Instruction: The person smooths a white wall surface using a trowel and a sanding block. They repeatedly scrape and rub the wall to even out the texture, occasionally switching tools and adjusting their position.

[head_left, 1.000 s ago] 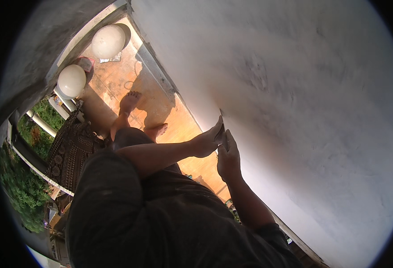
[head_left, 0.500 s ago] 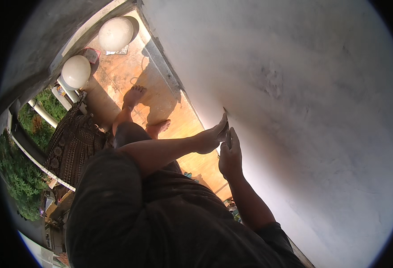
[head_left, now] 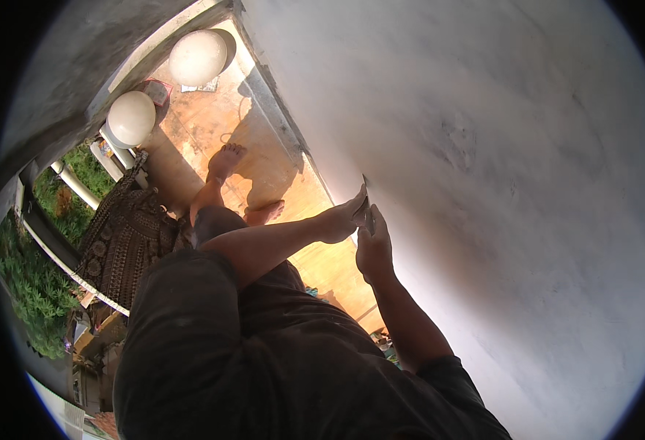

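My left hand and my right hand are close together at the pale grey wall. Between them is a thin, flat, dark blade-like tool, its tip showing past my left fingers against the wall. My left fingers lie long and pressed along it, and my right fingers close on its near end. Greyish dust or paste coats the fingers. Most of the tool is hidden by the hands, so its exact kind does not show.
Below are orange floor tiles and my bare feet. Two white globes stand at the far left. Nearer, a dark patterned cloth hangs beside a railing, with green plants beyond it.
Both hands and the tool have shifted slightly left in view, still at the wall. The floor and globes have shifted a little to the right as the view moved.
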Demonstrator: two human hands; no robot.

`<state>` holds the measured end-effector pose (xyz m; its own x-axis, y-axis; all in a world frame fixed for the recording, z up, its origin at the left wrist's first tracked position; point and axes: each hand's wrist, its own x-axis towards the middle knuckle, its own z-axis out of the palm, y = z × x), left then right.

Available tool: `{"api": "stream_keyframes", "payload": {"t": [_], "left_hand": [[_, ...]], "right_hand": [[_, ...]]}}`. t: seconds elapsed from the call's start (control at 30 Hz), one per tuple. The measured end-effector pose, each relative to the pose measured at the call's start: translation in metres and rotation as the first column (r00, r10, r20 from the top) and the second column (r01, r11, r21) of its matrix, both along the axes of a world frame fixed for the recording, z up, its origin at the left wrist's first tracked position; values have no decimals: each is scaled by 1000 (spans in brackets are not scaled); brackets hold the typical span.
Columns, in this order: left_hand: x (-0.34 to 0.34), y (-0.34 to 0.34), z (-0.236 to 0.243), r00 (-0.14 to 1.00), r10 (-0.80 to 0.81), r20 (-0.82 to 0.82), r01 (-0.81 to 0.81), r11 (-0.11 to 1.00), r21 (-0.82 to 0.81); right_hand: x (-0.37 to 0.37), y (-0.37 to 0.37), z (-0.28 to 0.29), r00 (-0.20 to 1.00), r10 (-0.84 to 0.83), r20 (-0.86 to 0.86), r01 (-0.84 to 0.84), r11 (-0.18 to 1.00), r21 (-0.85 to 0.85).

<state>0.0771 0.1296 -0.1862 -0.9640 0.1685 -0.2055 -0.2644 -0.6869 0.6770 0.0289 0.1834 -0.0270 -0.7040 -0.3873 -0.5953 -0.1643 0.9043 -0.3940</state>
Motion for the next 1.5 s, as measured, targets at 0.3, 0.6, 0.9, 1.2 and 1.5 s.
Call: {"api": "stream_keyframes", "payload": {"t": [0.3, 0.6, 0.9, 1.2, 1.5], "left_hand": [[4, -36, -33, 984, -173, 41, 178, 950, -258], [28, -11, 151, 923, -162, -349, 117, 983, -145], [9, -30, 158, 960, -246, -133, 240, 969, -60], [13, -39, 162, 906, -222, -359, 223, 974, -41], [20, -14, 161, 851, -271, -450, 212, 961, -178]], "right_hand": [[-7, -5, -57, 963, -150, 223, 152, 988, 7], [19, 22, 156, 768, -606, 207, 623, 782, -19], [12, 3, 129, 871, -456, 181, 476, 876, -82], [9, -17, 150, 782, -593, 189, 612, 789, -53], [27, 26, 157, 745, -651, 146, 662, 749, -38]]}}
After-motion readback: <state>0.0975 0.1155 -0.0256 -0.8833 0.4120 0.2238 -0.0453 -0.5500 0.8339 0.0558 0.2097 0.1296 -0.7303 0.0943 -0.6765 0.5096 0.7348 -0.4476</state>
